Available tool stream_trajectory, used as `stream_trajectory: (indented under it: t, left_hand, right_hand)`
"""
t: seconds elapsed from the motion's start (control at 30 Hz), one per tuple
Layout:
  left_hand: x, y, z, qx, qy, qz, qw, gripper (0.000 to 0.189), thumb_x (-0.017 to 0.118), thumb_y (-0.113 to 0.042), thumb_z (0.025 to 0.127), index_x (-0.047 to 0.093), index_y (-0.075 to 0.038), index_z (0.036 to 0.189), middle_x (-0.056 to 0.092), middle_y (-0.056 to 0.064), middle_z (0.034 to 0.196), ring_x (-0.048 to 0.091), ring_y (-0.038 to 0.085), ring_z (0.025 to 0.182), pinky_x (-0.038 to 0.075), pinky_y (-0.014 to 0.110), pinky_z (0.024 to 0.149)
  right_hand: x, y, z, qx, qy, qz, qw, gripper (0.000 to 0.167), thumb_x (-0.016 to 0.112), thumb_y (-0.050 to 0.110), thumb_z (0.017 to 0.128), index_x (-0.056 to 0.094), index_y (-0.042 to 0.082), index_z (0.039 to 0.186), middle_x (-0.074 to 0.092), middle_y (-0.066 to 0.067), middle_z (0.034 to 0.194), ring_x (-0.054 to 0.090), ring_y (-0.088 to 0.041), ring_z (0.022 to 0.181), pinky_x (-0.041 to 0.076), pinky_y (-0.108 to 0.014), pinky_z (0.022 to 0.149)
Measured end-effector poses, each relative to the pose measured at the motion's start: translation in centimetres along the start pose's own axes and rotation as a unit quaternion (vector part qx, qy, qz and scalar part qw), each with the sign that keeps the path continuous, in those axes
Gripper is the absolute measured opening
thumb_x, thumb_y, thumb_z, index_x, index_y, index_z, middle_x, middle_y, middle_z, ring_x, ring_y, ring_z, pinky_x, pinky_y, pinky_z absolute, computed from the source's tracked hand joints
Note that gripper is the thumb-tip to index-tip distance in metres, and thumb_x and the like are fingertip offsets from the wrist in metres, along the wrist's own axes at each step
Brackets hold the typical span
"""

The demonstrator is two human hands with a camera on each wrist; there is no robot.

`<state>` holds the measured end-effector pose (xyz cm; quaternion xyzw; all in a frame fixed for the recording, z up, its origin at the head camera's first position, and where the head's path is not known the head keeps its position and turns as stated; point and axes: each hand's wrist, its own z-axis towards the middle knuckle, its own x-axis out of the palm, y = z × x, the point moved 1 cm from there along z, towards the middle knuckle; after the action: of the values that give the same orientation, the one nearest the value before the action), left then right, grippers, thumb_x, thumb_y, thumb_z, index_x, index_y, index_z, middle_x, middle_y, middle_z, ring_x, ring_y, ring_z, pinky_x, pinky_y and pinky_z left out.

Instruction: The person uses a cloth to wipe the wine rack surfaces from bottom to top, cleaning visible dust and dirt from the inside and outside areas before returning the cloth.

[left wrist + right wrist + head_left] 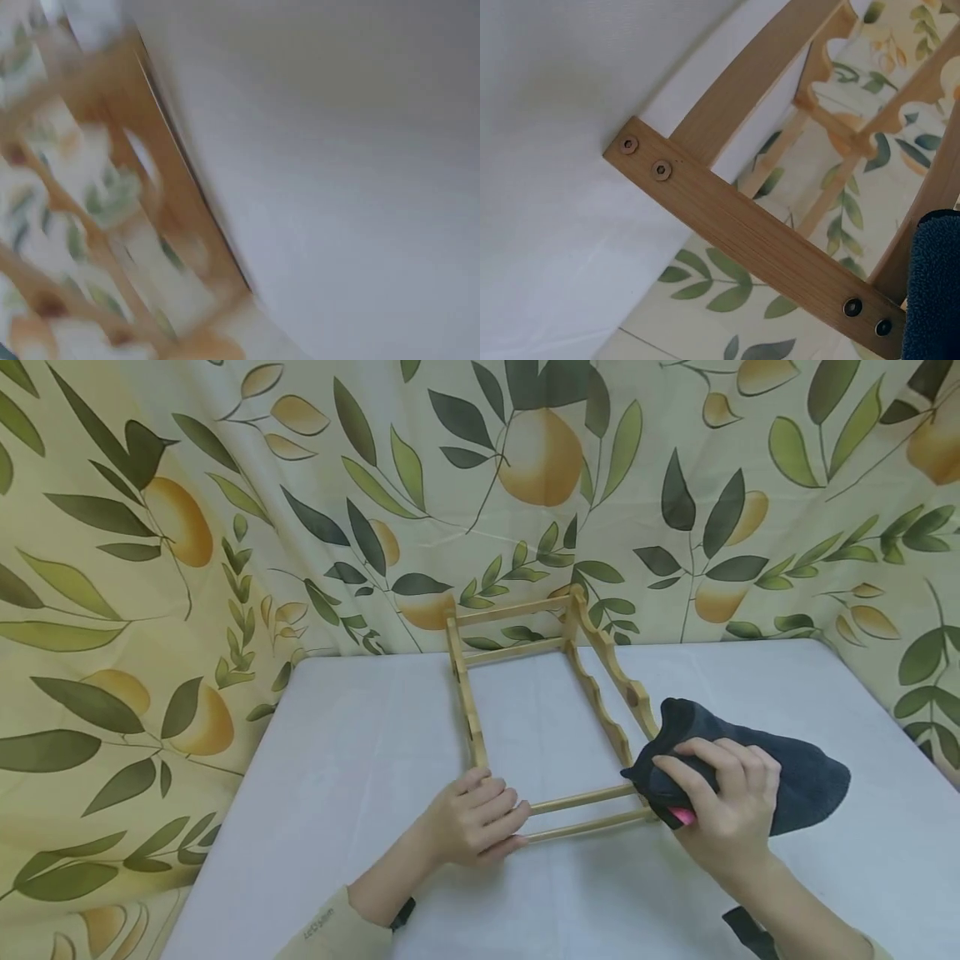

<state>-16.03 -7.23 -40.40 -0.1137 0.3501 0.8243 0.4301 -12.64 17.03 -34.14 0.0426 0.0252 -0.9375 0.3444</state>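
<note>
A light wooden rack point(512, 610) with scalloped rails and thin crossbars stands on the white-covered table. My left hand point(476, 817) grips its near left corner, fingers curled over the wood. In my right hand point(727, 793) is a dark blue terry cloth point(806, 781), bunched up and held at the rack's near right corner; a bit of pink shows under the fingers. The right wrist view shows the cloth point(934, 289) beside an end bar point(757, 225) with metal screws. A blurred part of the rack point(180, 187) fills the left of the left wrist view.
The white tabletop point(360, 727) runs around the rack and ends close behind it. A curtain point(300, 527) printed with leaves and orange fruit hangs behind the table and along its left side.
</note>
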Motion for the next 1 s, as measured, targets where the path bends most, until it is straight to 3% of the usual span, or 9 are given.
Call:
stream_trajectory:
  t: [0.07, 0.17, 0.33, 0.43, 0.57, 0.77, 1.0]
  left_hand:
    - [-0.1, 1.7, -0.9, 0.026, -0.002, -0.02, 0.9995, 0.042, 0.033, -0.043, 0.095, 0.061, -0.013, 0.089, 0.059, -0.002, 0.08, 0.054, 0.014, 0.074, 0.041, 0.031, 0.076]
    - [0.2, 3.7, -2.2, 0.024, 0.028, -0.059, 0.9976, 0.056, 0.026, -0.054, 0.094, 0.061, -0.011, 0.092, 0.062, 0.001, 0.087, 0.056, 0.017, 0.082, 0.043, 0.033, 0.08]
    - [1.4, 4.9, -3.5, 0.033, 0.081, -0.111, 0.99, 0.068, 0.019, -0.063, 0.091, 0.063, -0.012, 0.092, 0.062, 0.003, 0.094, 0.057, 0.02, 0.091, 0.043, 0.035, 0.086]
    - [2.1, 4.9, -3.7, 0.034, 0.087, -0.124, 0.9878, 0.071, 0.012, -0.064, 0.091, 0.061, -0.012, 0.088, 0.06, 0.002, 0.089, 0.055, 0.019, 0.087, 0.042, 0.034, 0.086]
    - [2.7, 4.7, -3.6, 0.028, 0.071, -0.126, 0.9891, 0.073, 0.006, -0.063, 0.09, 0.058, -0.013, 0.082, 0.056, 0.001, 0.083, 0.053, 0.018, 0.08, 0.041, 0.032, 0.081]
    - [3.1, 3.7, -3.0, 0.029, 0.046, -0.112, 0.9922, 0.071, 0.011, -0.066, 0.089, 0.056, -0.014, 0.076, 0.052, -0.001, 0.075, 0.05, 0.016, 0.073, 0.037, 0.028, 0.072]
    - [3.4, 2.5, -2.6, 0.018, 0.02, -0.078, 0.9966, 0.068, 0.016, -0.071, 0.086, 0.055, -0.017, 0.071, 0.05, -0.004, 0.071, 0.047, 0.014, 0.068, 0.033, 0.028, 0.07]
  right_hand:
    - [-0.1, -0.1, -0.2, 0.003, -0.001, -0.003, 1.0, 0.029, 0.055, 0.027, 0.09, 0.058, 0.002, 0.076, 0.053, -0.017, 0.081, 0.042, -0.035, 0.077, 0.029, -0.044, 0.075]
    - [-0.2, -0.3, -0.5, 0.004, -0.001, -0.002, 1.0, 0.03, 0.056, 0.028, 0.09, 0.059, 0.002, 0.076, 0.053, -0.018, 0.081, 0.042, -0.036, 0.076, 0.03, -0.043, 0.076]
    - [-0.3, -0.6, -0.9, 0.009, 0.001, -0.009, 0.9999, 0.03, 0.056, 0.028, 0.09, 0.059, 0.002, 0.077, 0.054, -0.018, 0.081, 0.042, -0.036, 0.076, 0.03, -0.044, 0.076]
    - [-0.3, -0.8, -0.9, 0.016, 0.002, -0.015, 0.9997, 0.029, 0.054, 0.027, 0.091, 0.059, 0.002, 0.077, 0.053, -0.018, 0.082, 0.042, -0.037, 0.077, 0.03, -0.044, 0.077]
    - [-0.3, -0.9, -0.6, 0.021, 0.005, -0.018, 0.9996, 0.027, 0.054, 0.025, 0.09, 0.058, 0.002, 0.077, 0.052, -0.018, 0.082, 0.041, -0.037, 0.077, 0.029, -0.044, 0.075]
    - [-0.2, -1.0, -0.5, 0.03, -0.003, -0.024, 0.9993, 0.029, 0.055, 0.027, 0.09, 0.058, 0.002, 0.076, 0.053, -0.018, 0.081, 0.041, -0.038, 0.077, 0.029, -0.044, 0.075]
    - [-0.5, -1.3, -0.5, 0.041, 0.002, -0.032, 0.9987, 0.029, 0.054, 0.028, 0.09, 0.058, 0.001, 0.078, 0.052, -0.019, 0.082, 0.041, -0.039, 0.078, 0.029, -0.043, 0.076]
